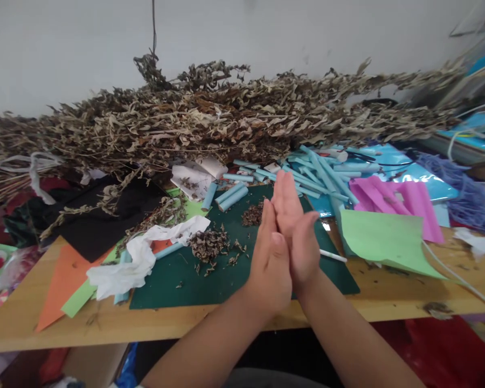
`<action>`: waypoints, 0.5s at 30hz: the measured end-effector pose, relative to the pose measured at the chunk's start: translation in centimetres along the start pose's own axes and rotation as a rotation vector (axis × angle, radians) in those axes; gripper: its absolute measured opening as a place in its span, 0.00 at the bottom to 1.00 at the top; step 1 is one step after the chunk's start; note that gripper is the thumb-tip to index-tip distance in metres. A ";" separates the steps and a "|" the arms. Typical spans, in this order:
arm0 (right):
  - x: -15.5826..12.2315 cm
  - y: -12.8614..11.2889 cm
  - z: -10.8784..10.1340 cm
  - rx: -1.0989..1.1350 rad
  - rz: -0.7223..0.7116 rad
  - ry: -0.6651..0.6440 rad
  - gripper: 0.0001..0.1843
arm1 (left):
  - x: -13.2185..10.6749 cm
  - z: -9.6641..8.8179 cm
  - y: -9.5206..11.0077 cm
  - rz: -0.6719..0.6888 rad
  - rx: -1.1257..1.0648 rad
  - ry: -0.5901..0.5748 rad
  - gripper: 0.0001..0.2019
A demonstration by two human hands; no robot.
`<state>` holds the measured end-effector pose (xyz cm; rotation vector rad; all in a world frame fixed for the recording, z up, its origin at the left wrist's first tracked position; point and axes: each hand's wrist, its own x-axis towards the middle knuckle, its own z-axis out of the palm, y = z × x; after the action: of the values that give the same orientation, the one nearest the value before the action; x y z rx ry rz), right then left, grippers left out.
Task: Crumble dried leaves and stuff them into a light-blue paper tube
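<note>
Left hand and right hand are pressed palm to palm above a flat, dark green mat.
A roundish heap of brown, crumbled dried leaves lies to their left, nearer the left hand, without clear long axis; the mat gives room toward its near edge. What the palms enclose, I cannot tell.

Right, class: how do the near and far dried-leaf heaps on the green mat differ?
The near heap is larger than the far heap. The near heap looks coarse, with curled pieces; the far heap looks finer. The far heap lies close to the left hand; the near heap sits beside the white paper. Both are brownish and lie on the green mat.
</note>
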<state>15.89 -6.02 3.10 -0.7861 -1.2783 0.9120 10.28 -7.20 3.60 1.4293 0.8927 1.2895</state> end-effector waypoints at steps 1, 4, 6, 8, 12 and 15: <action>0.2 0.1 0.1 -0.007 0.008 0.020 0.35 | -0.1 0.0 0.0 -0.007 -0.030 0.007 0.29; -0.1 0.6 0.5 -0.052 -0.009 -0.029 0.34 | 0.6 -0.4 -0.5 -0.078 -0.113 0.041 0.30; -0.4 1.0 0.7 -0.066 -0.051 -0.100 0.34 | 1.1 -0.7 -1.2 -0.128 -0.153 0.041 0.30; -0.2 1.2 0.6 -0.075 -0.072 -0.094 0.35 | 0.8 -0.6 -1.8 -0.126 -0.160 0.013 0.30; 0.8 1.8 0.1 -0.096 -0.001 0.016 0.35 | -0.2 -0.4 -1.8 -0.052 -0.114 -0.012 0.33; 0.2 1.6 0.4 -0.072 0.011 -0.100 0.34 | 0.4 -0.9 -1.4 -0.076 -0.065 0.018 0.33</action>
<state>15.32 -5.11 1.82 -0.8132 -1.4019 0.9274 9.59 -6.29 2.33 1.3226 0.9003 1.2658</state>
